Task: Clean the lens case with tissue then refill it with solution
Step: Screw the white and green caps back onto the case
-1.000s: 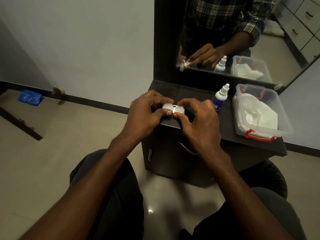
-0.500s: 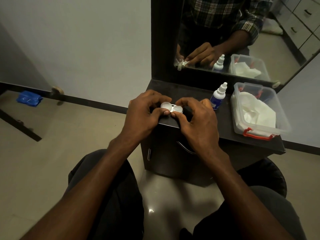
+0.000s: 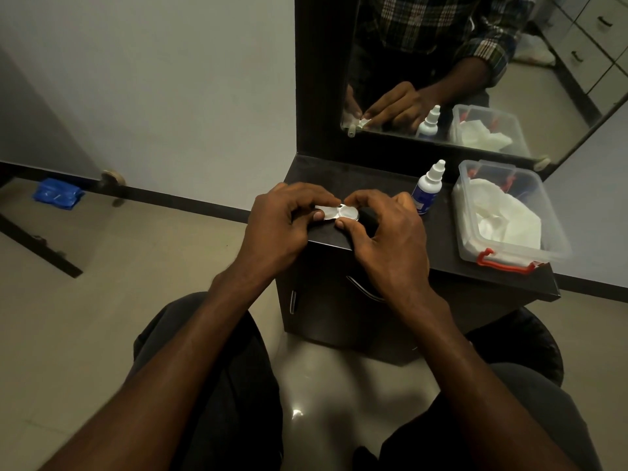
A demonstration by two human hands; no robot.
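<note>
Over the dark cabinet (image 3: 441, 253), left hand (image 3: 278, 229) and right hand (image 3: 390, 239) pinch the small pale twin-capped lens case (image 3: 336, 212), caps seemingly on

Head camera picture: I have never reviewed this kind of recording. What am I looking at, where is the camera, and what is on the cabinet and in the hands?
There is no machine here. The one camera sits on a person's head and looks forward and down, so both forearms reach in from the bottom edge.

The left hand and the right hand both grip a small white lens case with two round lids, held at the front left corner of a dark cabinet.

On the cabinet top, to the right of the hands, a small white and blue solution bottle stands upright. Further right is a clear plastic box with a red latch, holding white tissue.

Behind the cabinet a mirror repeats the hands, bottle and box, so those are reflections, not extra things. A blue item lies on the floor at far left.
</note>
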